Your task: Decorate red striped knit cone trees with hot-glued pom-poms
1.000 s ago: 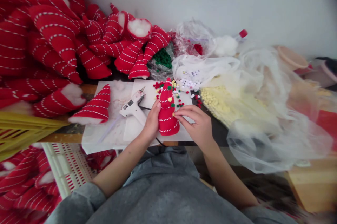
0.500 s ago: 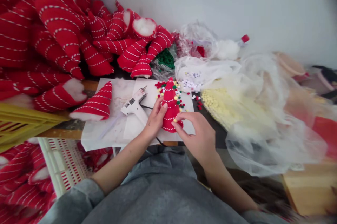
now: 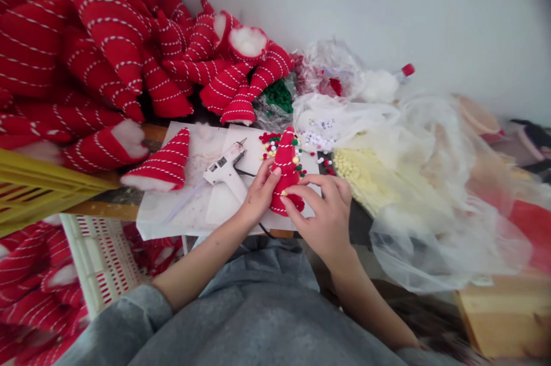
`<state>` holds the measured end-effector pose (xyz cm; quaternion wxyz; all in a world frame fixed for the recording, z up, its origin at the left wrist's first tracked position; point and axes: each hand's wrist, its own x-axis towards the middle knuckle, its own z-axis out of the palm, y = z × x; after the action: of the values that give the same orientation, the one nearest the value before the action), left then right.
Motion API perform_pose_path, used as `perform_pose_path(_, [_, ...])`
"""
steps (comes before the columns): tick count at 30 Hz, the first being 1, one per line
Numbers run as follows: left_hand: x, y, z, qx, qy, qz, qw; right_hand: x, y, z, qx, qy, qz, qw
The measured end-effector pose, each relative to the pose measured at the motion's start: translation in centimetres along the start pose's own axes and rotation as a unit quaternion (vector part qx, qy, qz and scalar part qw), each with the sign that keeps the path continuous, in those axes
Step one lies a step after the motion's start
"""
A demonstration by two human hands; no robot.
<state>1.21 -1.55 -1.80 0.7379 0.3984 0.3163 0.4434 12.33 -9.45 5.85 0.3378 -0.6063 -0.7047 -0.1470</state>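
crate: 1 white (image 3: 101,263), low L, red pcs abt it
R hand: 1 (image 3: 325,217), thumb + index pinched on 1 yellow pompom (image 3: 283,193) at cone's lower front
L hand: 1 (image 3: 260,191), fingers curled on cone's L side, thumb on front
red cone: 1 (image 3: 284,160), btwn hands over paper (image 3: 167,214), hides some loose pompoms
glue gun: 1 white (image 3: 224,170), L of cone, handle end partly behind L hand
2nd cone: 1 (image 3: 166,160), paper's L edge
loose pompoms: many (image 3: 267,141), too small to count
yellow-pompom bag: 1 (image 3: 361,171), R
pile: many red cones (image 3: 112,27), overlapping, uncountable, back L

Mottled blue-grey top (image 3: 241,320), elbow-length sleeves (image 3: 138,311)
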Motion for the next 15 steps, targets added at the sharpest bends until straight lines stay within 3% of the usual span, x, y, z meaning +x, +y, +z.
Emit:
perform_pose_path(9, [0.1, 0.0, -0.2, 0.051, 0.028, -0.01, 0.998, -0.7, 0.2, 1.3, -0.039, -0.019, 0.021, 0.999])
perform_pose_path(12, [0.1, 0.0, -0.4, 0.06, 0.035, -0.018, 0.997, -0.4, -0.4, 0.4, -0.055, -0.017, 0.024, 0.998])
perform_pose_path(15, [0.2, -0.5, -0.7, 0.051, 0.062, -0.021, 0.997, 0.2, -0.7, -1.5, 0.006, 0.05, 0.01, 0.999])
